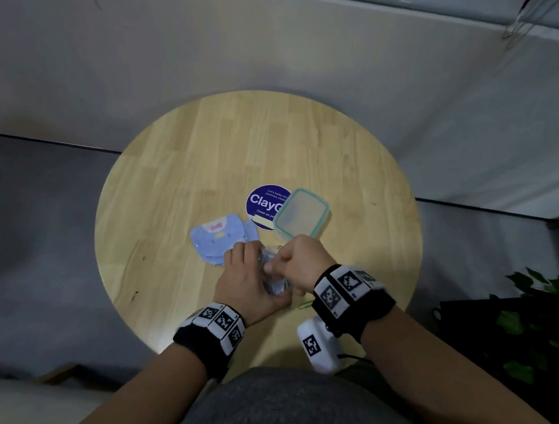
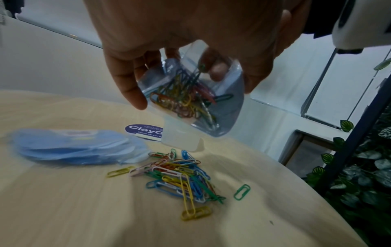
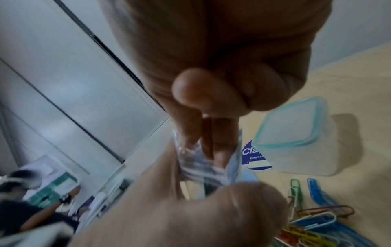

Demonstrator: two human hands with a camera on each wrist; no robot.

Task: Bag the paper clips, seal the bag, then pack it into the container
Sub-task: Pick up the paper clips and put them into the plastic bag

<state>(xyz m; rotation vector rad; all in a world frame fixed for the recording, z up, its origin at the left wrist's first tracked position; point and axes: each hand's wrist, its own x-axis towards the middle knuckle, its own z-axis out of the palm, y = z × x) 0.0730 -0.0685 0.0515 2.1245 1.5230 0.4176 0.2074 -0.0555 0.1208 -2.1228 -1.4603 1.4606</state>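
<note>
The left hand grips the small clear bag by its mouth, above the table, so the right hand, fingers pinched inside, can feed paper clips; many lie loose below. The lidded container waits nearby on the round wooden table, white walls behind.

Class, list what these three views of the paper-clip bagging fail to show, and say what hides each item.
- Loose paper clips: hidden by both hands in the head view.
- Right hand grip on the bag: blurred in the right wrist view.
- Container: contents unreadable through the frosted lid.
- Round sticker: text cut off by the container.
</note>
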